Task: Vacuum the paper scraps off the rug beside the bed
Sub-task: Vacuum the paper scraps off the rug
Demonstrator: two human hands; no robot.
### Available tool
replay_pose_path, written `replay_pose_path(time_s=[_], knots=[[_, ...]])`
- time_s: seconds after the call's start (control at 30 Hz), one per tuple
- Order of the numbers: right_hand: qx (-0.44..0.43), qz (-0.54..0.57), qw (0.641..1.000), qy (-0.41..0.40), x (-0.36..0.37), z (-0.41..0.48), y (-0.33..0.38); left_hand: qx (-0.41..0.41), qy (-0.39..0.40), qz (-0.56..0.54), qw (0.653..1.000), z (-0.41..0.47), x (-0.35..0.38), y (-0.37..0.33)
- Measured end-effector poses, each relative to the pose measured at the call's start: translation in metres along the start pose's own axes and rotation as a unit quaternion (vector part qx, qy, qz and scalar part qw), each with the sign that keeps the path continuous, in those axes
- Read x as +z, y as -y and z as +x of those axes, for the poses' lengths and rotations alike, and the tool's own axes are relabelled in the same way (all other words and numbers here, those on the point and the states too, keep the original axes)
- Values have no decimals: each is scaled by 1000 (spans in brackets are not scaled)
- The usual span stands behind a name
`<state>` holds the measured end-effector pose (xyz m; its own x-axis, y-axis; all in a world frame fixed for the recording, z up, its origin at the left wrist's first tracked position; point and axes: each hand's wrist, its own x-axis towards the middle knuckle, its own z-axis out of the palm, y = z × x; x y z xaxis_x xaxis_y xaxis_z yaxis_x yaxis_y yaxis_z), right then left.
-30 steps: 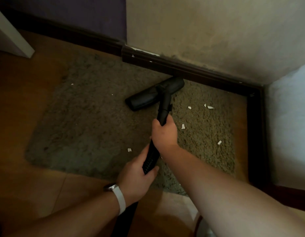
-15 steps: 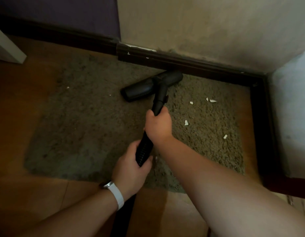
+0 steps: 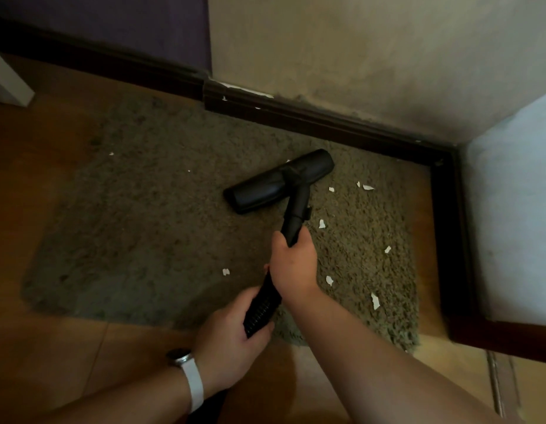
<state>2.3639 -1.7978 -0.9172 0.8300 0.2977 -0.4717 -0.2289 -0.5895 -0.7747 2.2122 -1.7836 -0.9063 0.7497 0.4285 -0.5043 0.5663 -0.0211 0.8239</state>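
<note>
1. The paper scraps are small white bits lying on the rug. Most are on its right half, with a few farther left.
2. The black vacuum head lies flat on the rug's far middle, set at a slant, with scraps just to its right.
3. The right hand has its fingers wrapped round the rigid tube behind the head.
4. The left hand has its fingers curled round the ribbed hose lower down. A white-strapped watch sits on that wrist.
5. The shaggy grey-brown rug lies on a brown tiled floor, and its far edge is close to a dark skirting board.
6. Above the skirting is a stained beige wall, which meets a purple wall on the left.
7. A pale surface rises at the right, and a white furniture corner shows at far left.
</note>
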Motion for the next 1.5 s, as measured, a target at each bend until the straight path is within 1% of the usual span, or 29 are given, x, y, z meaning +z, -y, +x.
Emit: replay_pose_path(time_s=[0.13, 0.3, 0.4, 0.57, 0.7, 0.87, 0.93, 1.03, 1.1, 1.17, 1.27, 1.5], knots=[[8, 4, 1000, -13, -10, -5, 5, 14, 10, -20, 1000, -5, 6, -7], [-7, -1, 1000, -7, 6, 29, 42, 34, -71, -40, 996, 22, -6, -22], [-12, -2, 1000, 1, 19, 38, 50, 21, -87, -41, 995, 31, -14, -22], [4, 1, 1000, 10, 10, 29, 33, 19, -57, -41, 997, 23, -8, -18], [1, 0, 1000, -1, -17, 14, 17, 24, -11, -38, 999, 7, 11, -23], [-3, -15, 1000, -13, -48, -9, 0, 11, 22, -83, 996, -13, 29, -26], [-24, -9, 1000, -8, -49, -12, 5, 17, 10, -82, 996, -15, 30, -28], [-60, -2, 998, 9, -36, -6, 26, 36, -39, -67, 996, -9, 21, -32], [-62, 5, 998, 20, -21, 4, 43, 46, -76, -62, 994, 0, 9, -36], [-46, 8, 999, 29, -6, 15, 56, 52, -102, -55, 992, 11, -2, -37], [-27, 16, 998, 47, 7, 25, 60, 48, -115, -48, 991, 21, -10, -34], [-44, -13, 998, 54, 6, 30, 37, 15, -101, 11, 995, 27, 8, -19]])
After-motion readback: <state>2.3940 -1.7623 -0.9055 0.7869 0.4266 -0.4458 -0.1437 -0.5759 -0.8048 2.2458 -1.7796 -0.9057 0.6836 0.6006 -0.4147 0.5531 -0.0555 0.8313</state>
